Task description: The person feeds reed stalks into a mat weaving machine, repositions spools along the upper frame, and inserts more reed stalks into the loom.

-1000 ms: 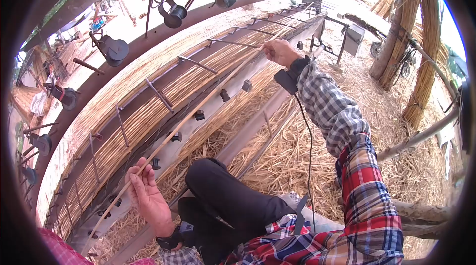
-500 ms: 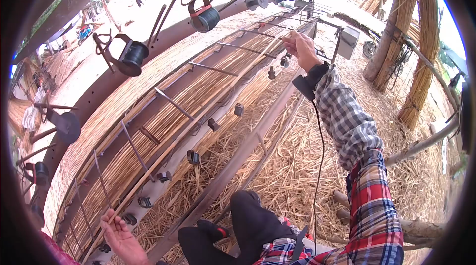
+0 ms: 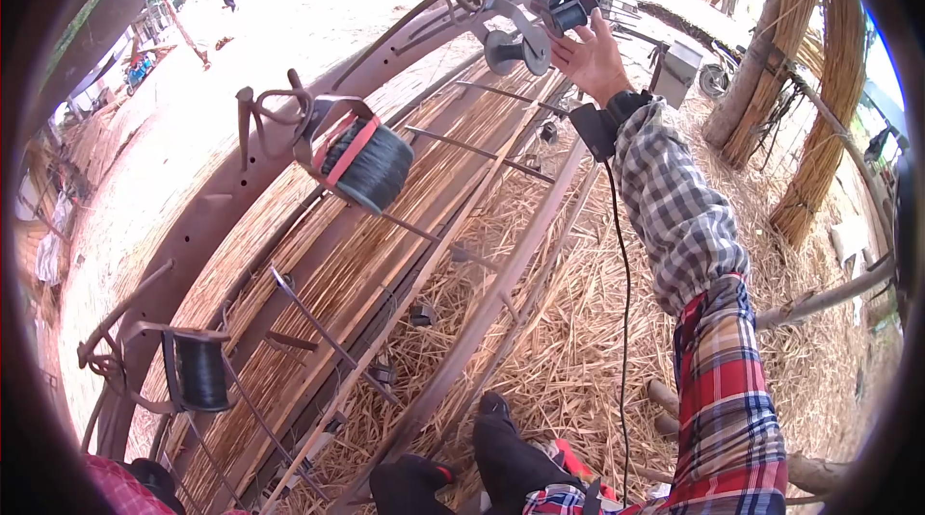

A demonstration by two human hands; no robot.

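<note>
My right hand (image 3: 590, 60) reaches to the far part of the frame, its fingers stretched and apart against a wire spool (image 3: 567, 16) in a metal holder. Whether the fingertips grip it I cannot tell. Just left of the hand hangs a grey spool (image 3: 511, 52) with little wire on it. Nearer are a spool of dark wire with a red band (image 3: 371, 166) and another dark wire spool (image 3: 200, 372), both in curved holders on the brown metal beam (image 3: 226, 192). My left hand is out of view. A patch of red checked cloth (image 3: 120, 484) shows at the lower left.
Reed stalks (image 3: 318, 274) lie below the beam, crossed by thin metal rods (image 3: 313, 317). A metal rail (image 3: 482, 322) runs beside loose straw (image 3: 568, 322). Tied reed bundles (image 3: 824, 120) stand at the right. A black cable (image 3: 624, 351) hangs from my right wrist.
The spools on the beam now appear nearer and lower to the right. My right hand has gone from above the reeds up to a spool. My left hand has left the view.
</note>
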